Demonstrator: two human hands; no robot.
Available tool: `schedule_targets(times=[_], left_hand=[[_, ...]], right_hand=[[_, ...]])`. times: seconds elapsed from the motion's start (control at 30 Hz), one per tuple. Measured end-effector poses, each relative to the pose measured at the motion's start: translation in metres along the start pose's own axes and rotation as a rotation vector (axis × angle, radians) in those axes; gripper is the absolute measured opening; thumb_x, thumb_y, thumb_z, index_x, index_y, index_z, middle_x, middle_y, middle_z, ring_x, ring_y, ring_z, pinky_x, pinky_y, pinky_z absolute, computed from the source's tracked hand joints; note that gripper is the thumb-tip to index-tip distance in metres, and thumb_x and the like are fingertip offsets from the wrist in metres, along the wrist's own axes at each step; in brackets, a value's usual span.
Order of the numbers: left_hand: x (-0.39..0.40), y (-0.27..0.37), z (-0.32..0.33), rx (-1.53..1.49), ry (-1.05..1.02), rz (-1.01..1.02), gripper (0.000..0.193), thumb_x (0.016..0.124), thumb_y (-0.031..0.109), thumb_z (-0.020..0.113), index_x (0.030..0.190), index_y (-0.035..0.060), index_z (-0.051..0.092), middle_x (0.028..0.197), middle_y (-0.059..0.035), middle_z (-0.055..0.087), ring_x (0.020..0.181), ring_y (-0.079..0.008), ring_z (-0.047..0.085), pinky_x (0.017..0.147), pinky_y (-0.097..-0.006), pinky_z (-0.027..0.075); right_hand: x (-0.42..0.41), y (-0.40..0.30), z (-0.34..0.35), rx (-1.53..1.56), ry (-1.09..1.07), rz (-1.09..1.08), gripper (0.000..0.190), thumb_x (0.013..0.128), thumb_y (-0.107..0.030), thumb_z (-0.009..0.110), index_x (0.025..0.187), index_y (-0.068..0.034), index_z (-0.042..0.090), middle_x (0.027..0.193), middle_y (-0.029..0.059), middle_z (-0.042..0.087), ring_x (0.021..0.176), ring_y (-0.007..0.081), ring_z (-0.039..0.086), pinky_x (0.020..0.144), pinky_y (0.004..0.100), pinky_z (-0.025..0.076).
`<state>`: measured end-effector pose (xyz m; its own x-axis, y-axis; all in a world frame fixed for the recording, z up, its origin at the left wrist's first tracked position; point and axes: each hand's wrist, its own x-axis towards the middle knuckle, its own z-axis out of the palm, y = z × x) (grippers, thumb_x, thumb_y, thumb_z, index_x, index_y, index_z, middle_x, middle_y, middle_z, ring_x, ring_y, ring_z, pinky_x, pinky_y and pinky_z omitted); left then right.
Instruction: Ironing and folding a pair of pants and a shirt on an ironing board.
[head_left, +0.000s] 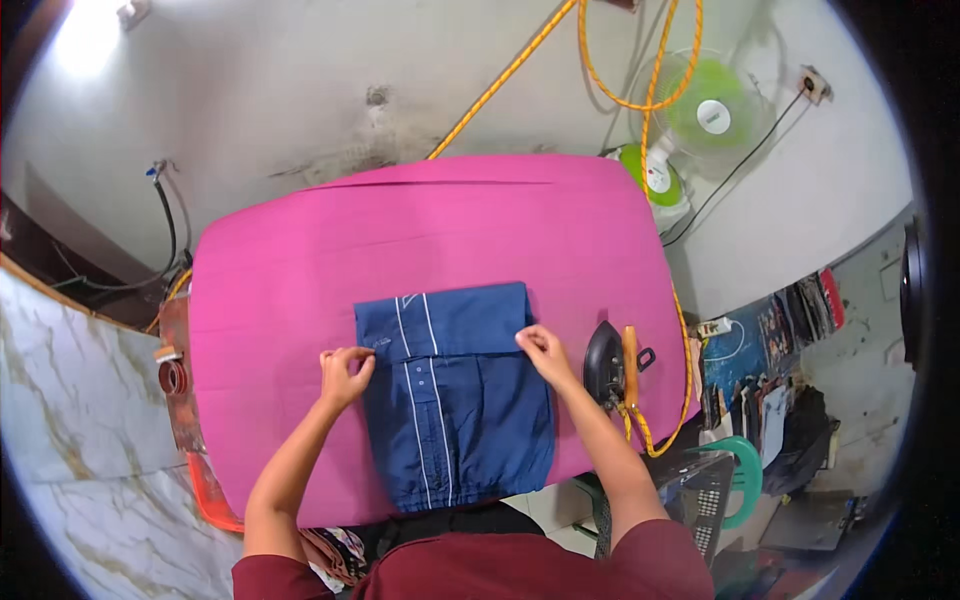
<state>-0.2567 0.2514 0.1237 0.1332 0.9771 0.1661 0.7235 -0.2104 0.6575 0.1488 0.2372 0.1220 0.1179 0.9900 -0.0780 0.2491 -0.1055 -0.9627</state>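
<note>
A navy blue garment with white piping and an elastic waistband lies on the pink-covered table. Its far part is folded over towards me. At the left end of the fold's edge, my left hand pinches the cloth between thumb and finger. My right hand has its thumb and finger together on the right end of that edge. To the right of my right hand lies an electric iron with a wooden handle, its yellow cord running off to the right.
A green-and-white fan stands beyond the table's far right corner. Yellow cord hangs over the back wall. Folded clothes and a green plastic chair are at the right. A brown ring-shaped thing sits by the left edge.
</note>
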Motion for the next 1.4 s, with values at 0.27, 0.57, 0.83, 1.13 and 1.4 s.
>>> schedule_targets(times=[0.27, 0.57, 0.83, 1.13, 1.4], left_hand=[[0.047, 0.019, 0.024, 0.083, 0.226, -0.560, 0.040, 0.081, 0.050, 0.072, 0.093, 0.0126, 0.071, 0.080, -0.0010, 0.073, 0.082, -0.0224, 0.068, 0.089, -0.0454, 0.034], [0.065, 0.021, 0.028, 0.149, 0.231, -0.621, 0.047, 0.079, 0.056, 0.070, 0.096, 0.0131, 0.073, 0.093, -0.0037, 0.070, 0.092, -0.0237, 0.066, 0.095, -0.0502, 0.031], [0.080, 0.011, 0.021, 0.065, 0.162, -0.726, 0.042, 0.079, 0.056, 0.069, 0.087, 0.0147, 0.072, 0.097, -0.0052, 0.069, 0.098, -0.0266, 0.065, 0.095, -0.0553, 0.033], [0.188, 0.018, -0.016, -0.053, 0.304, -0.699, 0.040, 0.078, 0.058, 0.071, 0.081, 0.0175, 0.071, 0.082, -0.0002, 0.072, 0.090, -0.0240, 0.067, 0.104, -0.0670, 0.020], [0.061, 0.087, -0.056, -0.547, 0.562, -0.142, 0.015, 0.087, 0.015, 0.075, 0.084, 0.0065, 0.063, 0.077, 0.0036, 0.055, 0.074, -0.0067, 0.046, 0.067, -0.0228, 0.038]], right_hand=[[0.077, 0.021, 0.016, -0.132, 0.265, 0.192, 0.034, 0.086, -0.030, 0.075, 0.097, 0.000, 0.067, 0.083, 0.0054, 0.069, 0.077, 0.0122, 0.062, 0.070, 0.0264, 0.048], [0.096, 0.008, 0.023, -0.583, 0.412, 0.222, 0.040, 0.071, -0.046, 0.081, 0.080, -0.008, 0.071, 0.068, 0.0024, 0.066, 0.067, 0.0198, 0.064, 0.071, 0.0398, 0.045], [0.106, -0.012, -0.002, -0.108, 0.163, 0.212, 0.045, 0.069, -0.033, 0.086, 0.097, 0.000, 0.073, 0.155, 0.0174, 0.033, 0.137, 0.0330, 0.038, 0.111, 0.0489, 0.030], [0.183, -0.080, -0.010, 0.285, 0.197, 0.194, 0.027, 0.073, -0.028, 0.086, 0.085, -0.008, 0.073, 0.116, 0.0125, 0.068, 0.126, 0.0239, 0.049, 0.109, 0.0371, 0.030], [0.037, -0.101, -0.048, 0.296, 0.117, 0.055, 0.026, 0.078, -0.016, 0.080, 0.096, -0.005, 0.066, 0.152, 0.0178, 0.037, 0.141, 0.0265, 0.033, 0.112, 0.0386, 0.026]])
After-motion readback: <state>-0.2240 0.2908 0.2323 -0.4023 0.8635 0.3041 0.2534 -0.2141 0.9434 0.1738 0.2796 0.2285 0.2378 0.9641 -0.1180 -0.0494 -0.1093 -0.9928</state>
